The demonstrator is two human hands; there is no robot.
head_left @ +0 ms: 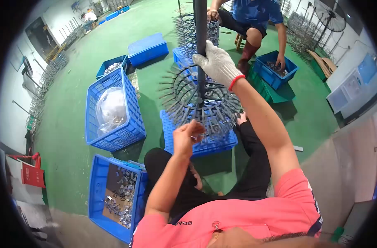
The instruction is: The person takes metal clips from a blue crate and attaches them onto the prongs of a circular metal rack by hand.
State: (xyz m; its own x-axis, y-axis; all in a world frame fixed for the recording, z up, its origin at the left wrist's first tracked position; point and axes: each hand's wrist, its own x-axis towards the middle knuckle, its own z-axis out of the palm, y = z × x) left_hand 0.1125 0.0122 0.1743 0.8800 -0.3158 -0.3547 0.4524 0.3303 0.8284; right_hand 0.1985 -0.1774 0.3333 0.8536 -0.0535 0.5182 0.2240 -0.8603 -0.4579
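My right hand, in a white glove with a red cuff, is wrapped round the dark upright pole. Around the pole's lower part fans a round rack of many metal prongs, with small metal parts hanging on its near side. Bare and slightly blurred, my left hand is at the rack's near left edge with its fingers bent together; what they hold, if anything, is too small to name. Beneath the rack lies a blue crate.
At the lower left a blue bin holds small shiny metal parts. Behind it is a blue basket with a plastic bag. A co-worker in a blue shirt reaches into another blue bin. Prong racks line the walls.
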